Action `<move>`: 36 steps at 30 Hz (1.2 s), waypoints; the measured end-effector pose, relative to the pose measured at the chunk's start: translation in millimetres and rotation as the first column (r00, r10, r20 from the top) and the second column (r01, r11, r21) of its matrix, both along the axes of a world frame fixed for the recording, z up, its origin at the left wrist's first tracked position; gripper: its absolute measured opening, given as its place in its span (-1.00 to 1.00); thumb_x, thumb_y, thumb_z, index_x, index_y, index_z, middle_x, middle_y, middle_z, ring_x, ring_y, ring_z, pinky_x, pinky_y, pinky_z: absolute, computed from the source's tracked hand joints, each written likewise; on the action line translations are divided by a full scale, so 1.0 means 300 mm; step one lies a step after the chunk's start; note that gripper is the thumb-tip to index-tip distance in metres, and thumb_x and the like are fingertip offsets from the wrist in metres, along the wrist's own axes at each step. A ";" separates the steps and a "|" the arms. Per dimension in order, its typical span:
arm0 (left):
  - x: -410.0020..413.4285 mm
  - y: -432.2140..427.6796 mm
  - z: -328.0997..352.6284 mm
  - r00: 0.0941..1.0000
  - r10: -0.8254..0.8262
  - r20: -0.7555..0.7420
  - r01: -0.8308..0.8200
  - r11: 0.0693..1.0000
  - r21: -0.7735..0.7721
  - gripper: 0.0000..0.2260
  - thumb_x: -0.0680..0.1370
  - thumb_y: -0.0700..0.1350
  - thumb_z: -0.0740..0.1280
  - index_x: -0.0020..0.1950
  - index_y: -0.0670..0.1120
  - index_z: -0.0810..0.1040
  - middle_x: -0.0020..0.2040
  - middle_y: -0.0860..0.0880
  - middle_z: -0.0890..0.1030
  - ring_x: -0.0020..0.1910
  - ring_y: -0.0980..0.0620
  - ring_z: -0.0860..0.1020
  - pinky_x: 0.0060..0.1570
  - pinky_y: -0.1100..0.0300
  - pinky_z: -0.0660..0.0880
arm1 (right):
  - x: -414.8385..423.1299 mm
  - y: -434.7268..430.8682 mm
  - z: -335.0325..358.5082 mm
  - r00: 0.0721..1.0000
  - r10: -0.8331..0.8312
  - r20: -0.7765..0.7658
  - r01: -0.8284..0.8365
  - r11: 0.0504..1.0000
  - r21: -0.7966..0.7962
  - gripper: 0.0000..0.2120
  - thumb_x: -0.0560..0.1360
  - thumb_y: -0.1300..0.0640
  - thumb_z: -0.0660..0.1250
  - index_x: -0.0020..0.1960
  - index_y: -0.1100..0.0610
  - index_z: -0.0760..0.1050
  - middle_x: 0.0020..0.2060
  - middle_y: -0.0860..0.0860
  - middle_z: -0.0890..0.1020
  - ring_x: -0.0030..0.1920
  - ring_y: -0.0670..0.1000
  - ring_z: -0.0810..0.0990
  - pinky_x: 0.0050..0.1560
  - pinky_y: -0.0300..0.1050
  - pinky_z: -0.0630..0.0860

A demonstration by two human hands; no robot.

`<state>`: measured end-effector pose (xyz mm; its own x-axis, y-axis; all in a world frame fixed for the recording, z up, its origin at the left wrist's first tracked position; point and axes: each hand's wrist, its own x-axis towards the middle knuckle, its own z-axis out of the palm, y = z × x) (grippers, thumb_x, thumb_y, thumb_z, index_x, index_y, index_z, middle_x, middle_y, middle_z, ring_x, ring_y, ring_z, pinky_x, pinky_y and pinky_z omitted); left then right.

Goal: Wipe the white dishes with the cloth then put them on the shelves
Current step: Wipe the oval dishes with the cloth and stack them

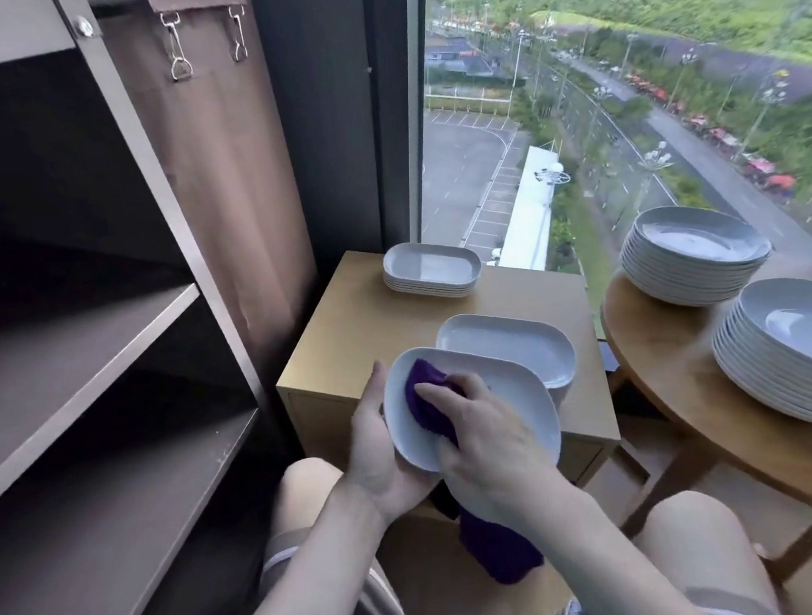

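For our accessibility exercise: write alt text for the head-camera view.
A left hand holds a white dish while the right hand presses a purple cloth into it. More stacked dishes sit nearby, beside dark shelves.

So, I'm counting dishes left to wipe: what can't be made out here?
Head view:
- underside of held dish: hidden by left hand
- height of rectangular stack behind it: hidden by held dish
- nearer round stack: cut by right edge
- middle of purple cloth: under right hand

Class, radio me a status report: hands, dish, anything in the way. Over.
Left hand grips white oblong dish; right hand presses purple cloth inside it. Wiping underway. Nothing blocks dark brown shelves, left.
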<state>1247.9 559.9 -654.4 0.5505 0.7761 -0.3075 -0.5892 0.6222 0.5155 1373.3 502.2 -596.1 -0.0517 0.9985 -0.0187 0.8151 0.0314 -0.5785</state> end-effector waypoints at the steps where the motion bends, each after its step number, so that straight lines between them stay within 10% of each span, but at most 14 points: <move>1: 0.003 -0.003 -0.005 1.000 -0.004 -0.007 0.004 1.000 -0.014 -0.33 0.59 0.37 0.26 0.29 -0.22 0.65 0.23 -0.26 0.63 0.29 -0.24 0.59 0.42 -0.08 0.44 | -0.031 -0.011 -0.005 0.997 0.047 0.056 -0.047 0.999 -0.002 -0.48 0.47 0.05 0.13 0.43 -0.17 0.30 0.40 -0.10 0.31 0.30 0.10 0.38 0.22 0.02 0.47; 7: -0.025 0.027 -0.031 0.988 0.150 -0.027 -0.151 0.988 -0.039 -0.37 0.51 0.35 0.30 0.06 -0.21 0.76 0.00 -0.24 0.71 -0.01 -0.24 0.70 0.05 -0.06 0.65 | -0.072 -0.042 -0.015 0.951 0.181 0.251 -0.184 0.983 -0.012 -0.48 0.42 0.09 0.09 0.36 -0.15 0.38 0.24 -0.05 0.42 0.15 0.15 0.41 0.13 0.05 0.48; 26: -0.008 -0.023 -0.004 0.990 0.066 -0.126 -0.045 0.986 0.162 -0.49 0.65 0.22 0.17 0.36 -0.08 0.65 0.32 -0.21 0.64 0.25 -0.20 0.63 0.17 -0.09 0.61 | 0.205 0.035 -0.049 0.923 -0.262 0.282 0.281 0.959 -0.031 -0.64 0.51 0.19 0.20 0.30 0.05 0.42 0.22 0.04 0.41 0.08 0.17 0.48 0.08 0.03 0.48; 36: -0.006 -0.022 -0.033 0.993 0.114 -0.016 -0.114 0.993 -0.030 -0.49 0.68 0.18 0.18 0.36 -0.18 0.62 0.32 -0.26 0.60 0.37 -0.26 0.55 0.45 -0.13 0.42 | -0.045 0.016 -0.041 0.957 0.130 0.260 -0.151 0.987 0.062 -0.30 0.46 0.09 0.25 0.56 -0.17 0.17 0.49 -0.11 0.26 0.28 0.13 0.40 0.19 0.01 0.48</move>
<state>1246.0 553.2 -664.4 0.4544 0.8234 -0.3399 -0.6497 0.5674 0.5059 1359.8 507.0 -608.5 -0.1956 0.9802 0.0303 0.9187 0.1939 -0.3440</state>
